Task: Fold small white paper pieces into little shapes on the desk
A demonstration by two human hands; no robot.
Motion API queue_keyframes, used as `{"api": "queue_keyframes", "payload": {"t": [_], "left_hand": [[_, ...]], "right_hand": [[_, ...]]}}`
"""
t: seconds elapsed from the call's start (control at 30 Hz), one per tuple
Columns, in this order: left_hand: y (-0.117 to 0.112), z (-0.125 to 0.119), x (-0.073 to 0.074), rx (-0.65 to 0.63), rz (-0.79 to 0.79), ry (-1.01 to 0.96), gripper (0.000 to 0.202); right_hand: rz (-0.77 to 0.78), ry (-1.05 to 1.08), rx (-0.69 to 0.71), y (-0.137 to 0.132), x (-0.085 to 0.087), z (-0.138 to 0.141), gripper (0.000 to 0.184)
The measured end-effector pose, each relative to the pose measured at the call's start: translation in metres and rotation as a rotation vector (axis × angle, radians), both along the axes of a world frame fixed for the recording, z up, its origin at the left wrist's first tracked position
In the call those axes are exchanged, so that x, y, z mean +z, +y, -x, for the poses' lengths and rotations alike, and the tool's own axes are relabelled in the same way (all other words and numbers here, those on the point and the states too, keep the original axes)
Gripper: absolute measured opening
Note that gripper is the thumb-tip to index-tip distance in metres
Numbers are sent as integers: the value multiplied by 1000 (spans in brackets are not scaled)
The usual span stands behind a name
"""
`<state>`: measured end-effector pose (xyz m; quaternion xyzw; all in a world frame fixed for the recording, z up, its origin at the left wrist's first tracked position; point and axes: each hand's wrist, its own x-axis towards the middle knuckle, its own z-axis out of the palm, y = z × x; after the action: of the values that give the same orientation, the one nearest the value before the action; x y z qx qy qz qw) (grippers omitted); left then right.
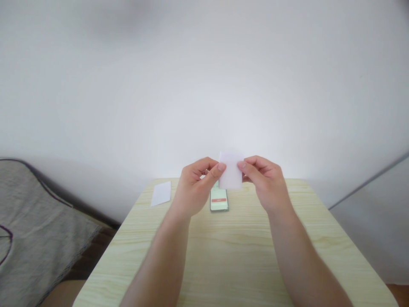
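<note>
A small white piece of paper (231, 172) is held upright above the far part of the table, between my two hands. My left hand (200, 183) pinches its left edge, thumb in front and fingers behind. On the opposite edge, my right hand (263, 179) grips it the same way. Behind and below the paper lies a phone (219, 204) with a lit screen showing a red bar; its upper part is partly covered by the paper and my left hand.
Another white sheet of paper (161, 193) lies at the table's far left corner. The light wood table (230, 256) stands against a white wall (204, 85). Left of the table, lower down, is a surface covered with grey cloth (38, 230).
</note>
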<state>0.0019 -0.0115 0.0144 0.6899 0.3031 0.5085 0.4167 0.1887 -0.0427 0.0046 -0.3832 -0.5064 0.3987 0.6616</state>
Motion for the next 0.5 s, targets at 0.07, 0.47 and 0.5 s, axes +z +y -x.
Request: {"api": "queue_keyframes", "payload": {"t": [0.07,0.47,0.5], "left_hand": [[0,0,0,-7,-6,17,38],[0,-3,-2,52,-80,61,42],[0,-3,-3,58,-90,65,43]], "right_hand": [[5,18,6,1,1,0,17],[19,37,7,0,1,1,19],[18,40,8,0,1,1,18]]}}
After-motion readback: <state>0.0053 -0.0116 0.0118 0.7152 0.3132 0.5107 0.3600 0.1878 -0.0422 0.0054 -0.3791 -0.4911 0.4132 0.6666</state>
